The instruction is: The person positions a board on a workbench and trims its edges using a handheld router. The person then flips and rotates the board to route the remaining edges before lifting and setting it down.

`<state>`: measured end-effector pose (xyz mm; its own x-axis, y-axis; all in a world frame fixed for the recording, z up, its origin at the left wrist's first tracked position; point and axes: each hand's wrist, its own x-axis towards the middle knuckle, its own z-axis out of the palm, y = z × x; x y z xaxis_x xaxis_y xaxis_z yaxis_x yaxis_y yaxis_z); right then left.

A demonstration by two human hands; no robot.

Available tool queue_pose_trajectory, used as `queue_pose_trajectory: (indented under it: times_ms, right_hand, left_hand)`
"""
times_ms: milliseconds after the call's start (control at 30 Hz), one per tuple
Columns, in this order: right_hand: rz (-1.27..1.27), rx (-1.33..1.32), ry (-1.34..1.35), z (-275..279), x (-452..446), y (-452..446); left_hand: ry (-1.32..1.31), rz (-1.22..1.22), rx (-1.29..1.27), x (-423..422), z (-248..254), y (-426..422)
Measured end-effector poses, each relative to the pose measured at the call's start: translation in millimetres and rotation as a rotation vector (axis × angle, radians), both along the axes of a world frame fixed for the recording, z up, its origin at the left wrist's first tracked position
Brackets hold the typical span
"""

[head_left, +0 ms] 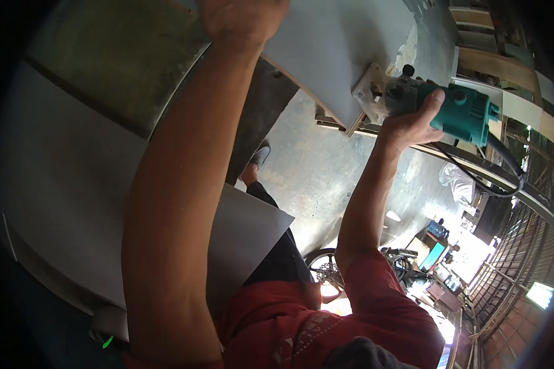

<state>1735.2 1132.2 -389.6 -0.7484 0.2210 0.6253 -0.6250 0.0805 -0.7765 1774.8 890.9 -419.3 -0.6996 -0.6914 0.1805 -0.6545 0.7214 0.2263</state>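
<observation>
My right hand [406, 129] is wrapped round the teal body of a trim router [458, 114], with the thumb showing on the near side and the other fingers mostly hidden. The router lies sideways in the view. Its clear base plate [368, 92] is at the corner of a grey-faced panel [326, 55]; whether it touches cannot be made out. My left hand [243, 18] is over the same panel's left part, cut off by the top of the view, its fingers out of sight. A black cord [505, 150] trails from the router.
A large grey sheet [74, 166] lies beneath my left forearm. Stacked boards [474, 58] stand at the right. A motorcycle wheel [326, 270] and a lit screen [433, 255] are farther back. My sandalled foot [260, 158] is on the concrete floor [314, 166].
</observation>
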Motion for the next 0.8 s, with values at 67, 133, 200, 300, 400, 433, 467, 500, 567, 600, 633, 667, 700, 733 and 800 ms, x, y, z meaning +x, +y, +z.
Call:
queue_pose_trajectory:
  times_ms: [67, 133, 200, 300, 400, 433, 467, 500, 567, 600, 633, 667, 700, 733, 800]
  right_hand:
    - [-0.007, 0.005, 0.026, -3.5, -1.9, 2.5]
    - [0.027, 0.006, 0.051, -9.5, -8.3, 9.8]
    - [0.028, -0.001, 0.071, -9.7, -8.7, 10.2]
    - [0.044, -0.014, 0.093, -14.3, -13.0, 13.9]
    - [0.046, 0.043, 0.095, -18.7, -18.5, 21.7]
    - [0.046, 0.032, 0.099, -9.5, -11.0, 16.0]
    - [0.058, 0.024, 0.112, -10.2, -12.0, 15.6]
    - [0.069, 0.016, 0.123, -12.9, -13.4, 16.6]
    - [0.086, -0.037, 0.1, -23.5, -19.5, 22.7]
    - [0.076, -0.016, 0.122, -35.9, -25.4, 28.0]
    - [0.066, 0.007, 0.145, -46.9, -28.5, 34.9]
    - [0.06, 0.033, 0.121, -53.6, -31.7, 43.9]
    - [0.055, 0.022, 0.126, -60.0, -37.4, 48.5]
    - [0.055, 0.026, 0.119, -69.6, -41.2, 55.0]
    - [0.034, 0.042, 0.104, -98.4, -49.6, 64.3]
  left_hand:
    - [-0.004, -0.004, 0.023, 15.6, -1.5, 5.0]
    - [0.001, -0.009, 0.043, 30.4, -3.4, 10.5]
    - [-0.017, 0.027, 0.037, 51.1, -8.1, 12.3]
    - [0.145, -0.009, -0.313, 75.7, -61.4, 2.1]
    - [0.152, -0.018, -0.277, 115.0, -64.0, 9.1]
    - [0.155, -0.017, -0.289, 136.2, -53.8, 5.0]
    - [0.195, -0.033, -0.262, 148.0, -53.0, 6.6]
    - [0.232, -0.051, -0.236, 159.0, -54.7, 9.6]
    - [0.2, -0.04, -0.238, 177.6, -64.5, 18.5]
    - [0.168, -0.027, -0.224, 181.7, -78.4, 25.9]
    - [0.173, -0.036, -0.234, 188.6, -90.6, 33.9]
    - [0.144, -0.027, -0.223, 195.5, -98.2, 43.2]
    - [0.116, -0.016, -0.213, 201.4, -104.9, 47.7]
    - [0.09, -0.015, -0.188, 208.8, -115.6, 55.1]
    - [0.079, -0.015, -0.166, 216.0, -146.2, 68.2]
